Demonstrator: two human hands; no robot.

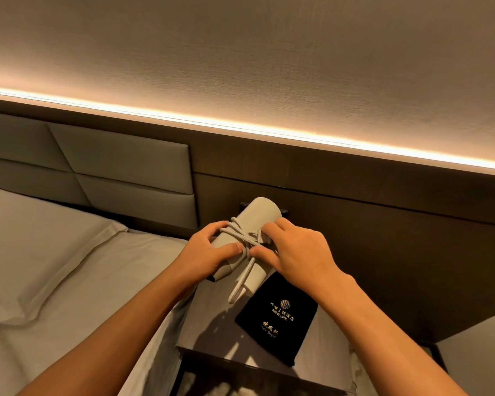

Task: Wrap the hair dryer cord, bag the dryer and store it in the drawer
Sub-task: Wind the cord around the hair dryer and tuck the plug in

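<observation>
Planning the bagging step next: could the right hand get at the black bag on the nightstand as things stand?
Probably yes. The black bag lies flat and uncovered just below the right hand, nothing between them. But that hand is busy on the cord around the hair dryer, so it must let go first.

A hotel bedroom is showing here: a bed (77, 281) with white sheets and a plump pillow (35, 252) is lying at the left, a padded headboard (103, 167) is standing behind it, and a warm light strip (240, 130) is glowing along the dark wood wall panel (355, 201). On the bedside table (212, 318) a black pouch (277, 318) is carrying a gold hotel logo and the words "Hair Dryer"
</observation>
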